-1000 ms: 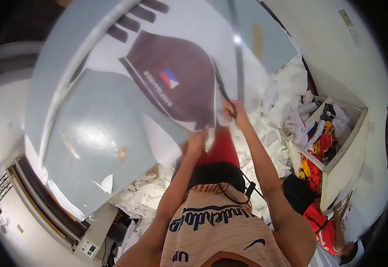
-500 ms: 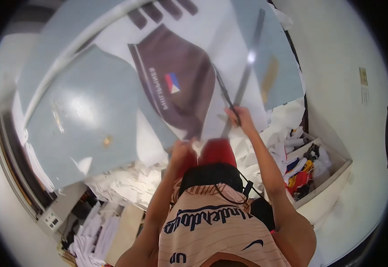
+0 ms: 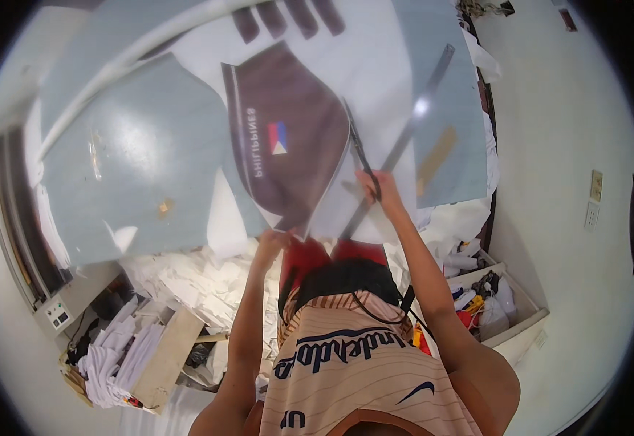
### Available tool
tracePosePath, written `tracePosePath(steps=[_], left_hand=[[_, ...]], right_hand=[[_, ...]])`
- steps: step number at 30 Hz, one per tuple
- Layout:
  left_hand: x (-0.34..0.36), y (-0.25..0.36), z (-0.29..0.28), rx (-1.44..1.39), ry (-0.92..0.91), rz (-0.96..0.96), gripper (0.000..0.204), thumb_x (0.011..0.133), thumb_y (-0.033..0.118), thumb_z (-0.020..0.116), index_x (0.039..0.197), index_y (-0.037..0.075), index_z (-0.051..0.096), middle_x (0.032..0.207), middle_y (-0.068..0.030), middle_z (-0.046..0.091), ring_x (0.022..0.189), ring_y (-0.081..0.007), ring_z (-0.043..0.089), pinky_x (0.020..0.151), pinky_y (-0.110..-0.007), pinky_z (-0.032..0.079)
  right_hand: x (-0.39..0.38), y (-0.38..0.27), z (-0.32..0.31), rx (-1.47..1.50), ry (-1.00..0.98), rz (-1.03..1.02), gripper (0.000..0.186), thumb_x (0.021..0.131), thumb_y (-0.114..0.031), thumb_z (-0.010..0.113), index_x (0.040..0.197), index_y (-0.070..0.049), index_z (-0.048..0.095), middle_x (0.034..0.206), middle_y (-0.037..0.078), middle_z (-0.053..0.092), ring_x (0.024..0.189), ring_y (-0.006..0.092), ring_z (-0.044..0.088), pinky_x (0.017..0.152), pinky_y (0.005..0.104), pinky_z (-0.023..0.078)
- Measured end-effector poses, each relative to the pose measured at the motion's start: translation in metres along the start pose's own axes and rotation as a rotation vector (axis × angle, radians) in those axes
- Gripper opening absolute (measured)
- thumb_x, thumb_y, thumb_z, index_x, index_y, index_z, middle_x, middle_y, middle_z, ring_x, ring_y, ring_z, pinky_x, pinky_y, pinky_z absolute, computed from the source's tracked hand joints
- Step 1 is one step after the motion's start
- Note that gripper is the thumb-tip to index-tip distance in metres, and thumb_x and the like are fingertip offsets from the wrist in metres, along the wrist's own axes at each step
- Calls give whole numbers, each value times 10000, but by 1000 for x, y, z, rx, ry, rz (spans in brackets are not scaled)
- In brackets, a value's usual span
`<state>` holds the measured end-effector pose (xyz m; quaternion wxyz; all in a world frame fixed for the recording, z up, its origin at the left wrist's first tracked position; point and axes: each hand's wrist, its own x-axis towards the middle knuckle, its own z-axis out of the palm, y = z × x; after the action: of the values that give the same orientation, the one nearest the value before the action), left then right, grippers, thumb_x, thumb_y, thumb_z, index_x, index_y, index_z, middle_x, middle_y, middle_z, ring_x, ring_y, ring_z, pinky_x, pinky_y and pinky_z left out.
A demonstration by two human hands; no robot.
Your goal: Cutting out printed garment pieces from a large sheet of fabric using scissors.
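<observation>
My right hand (image 3: 376, 187) is closed on long black scissors (image 3: 358, 142), whose blades lie along the right edge of a dark maroon printed panel (image 3: 291, 174) with light lettering and a small flag. The panel is printed on white paper (image 3: 375, 73) spread over the grey-blue tabletop (image 3: 128, 167). My left hand (image 3: 273, 242) grips the paper's lower corner at the table's front edge, its fingertips partly hidden. A long metal ruler (image 3: 433, 76) lies diagonally to the right of the scissors.
A white tube (image 3: 84, 109) curves across the upper left. A machine with rollers (image 3: 59, 312) stands left. White scraps (image 3: 179, 276) pile below the table. Bins of fabric and rolls stand lower left (image 3: 157, 370) and lower right (image 3: 513, 327), the latter beside a wall (image 3: 564, 145).
The view has turned, bringing the lower-left bin into sight. The panel now appears more upright. My left hand has shifted left and down in the picture, still at the paper's corner.
</observation>
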<state>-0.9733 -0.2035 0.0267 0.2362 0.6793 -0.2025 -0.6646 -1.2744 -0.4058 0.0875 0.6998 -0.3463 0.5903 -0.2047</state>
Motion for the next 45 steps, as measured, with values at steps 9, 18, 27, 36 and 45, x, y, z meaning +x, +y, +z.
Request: tracePosePath(steps=[9,18,27,36,45], left_hand=[[-44,53,9,315,291,83,331,899,309,785,758,16,720,591,-67,609,508,-171,578,517,-315,440],[61,244,147,802,812,900,296,758,224,803,967,67,664,942,-96,613,898,-284,598,803,-416,433],[129,226,157,946,683,930,121,779,74,586,883,108,638,874,-70,597,855,-279,567,748,-423,407],[135,231,148,964,656,956,100,783,83,587,871,98,632,843,-66,570,831,-270,551,736,-411,395],[140,233,147,924,706,1013,71,814,83,625,784,116,570,786,-54,505,784,-250,529,714,-407,377]], right_hand=[[8,-21,-11,-104,-4,92,511,817,-483,842,640,-111,540,538,-39,492,400,67,468,394,241,368],[28,-43,-25,-240,-49,61,447,939,-434,719,675,-92,606,522,-34,469,454,81,458,446,263,321],[54,-70,-34,-115,-143,60,501,845,-451,829,620,-123,525,527,-42,480,407,75,459,409,254,364],[93,-90,-44,-167,-199,87,522,812,-487,842,603,-121,535,524,-44,480,406,75,469,408,249,370],[154,-133,-26,-299,-272,86,503,837,-480,825,613,-138,533,528,-48,475,407,59,449,401,242,349]])
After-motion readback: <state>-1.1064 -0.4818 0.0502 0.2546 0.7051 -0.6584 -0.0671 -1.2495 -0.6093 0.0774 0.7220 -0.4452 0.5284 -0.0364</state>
